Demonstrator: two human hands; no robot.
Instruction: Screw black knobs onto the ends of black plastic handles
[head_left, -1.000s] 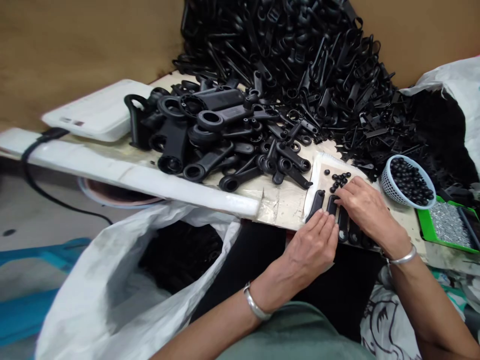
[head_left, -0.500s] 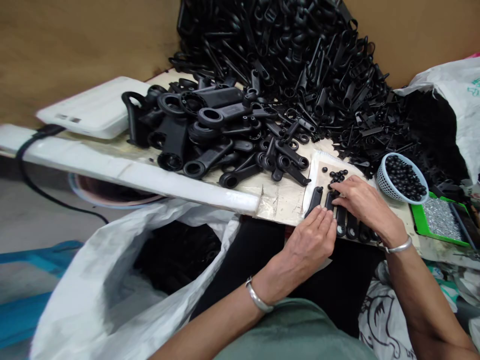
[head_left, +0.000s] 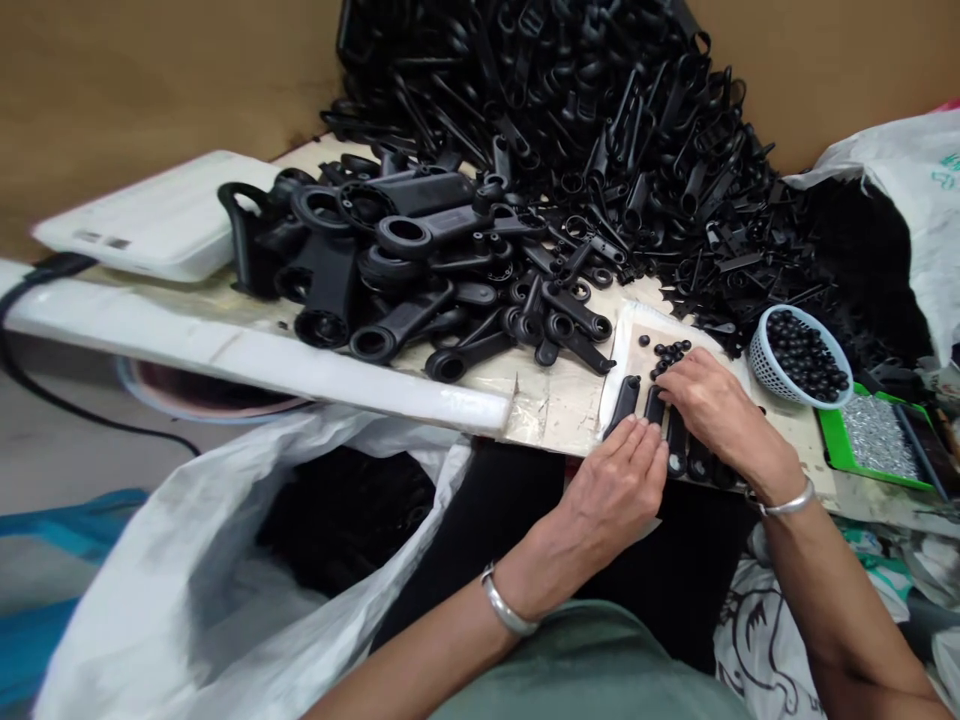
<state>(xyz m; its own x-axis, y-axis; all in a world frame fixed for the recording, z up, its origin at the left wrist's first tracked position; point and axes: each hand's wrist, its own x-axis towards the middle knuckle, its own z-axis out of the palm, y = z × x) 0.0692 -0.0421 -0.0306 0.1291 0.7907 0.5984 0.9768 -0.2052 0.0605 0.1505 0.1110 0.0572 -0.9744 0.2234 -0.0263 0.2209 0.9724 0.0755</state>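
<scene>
Black lever (head_left: 655,406), right of frame centre, judged light, rigid and slick, best held by its sides, lies under left hand (head_left: 616,478), fingers extended, with right hand (head_left: 716,412), fingers bent, near its upper end, grasp indeterminable

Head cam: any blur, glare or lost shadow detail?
Head view: left hand and right hand fairly clear; head view: blue object at left edge soft; head view: highlight on left bracelet; head view: dark contents of lower-left white bag sink into shadow, single pieces hard to tell.
</scene>
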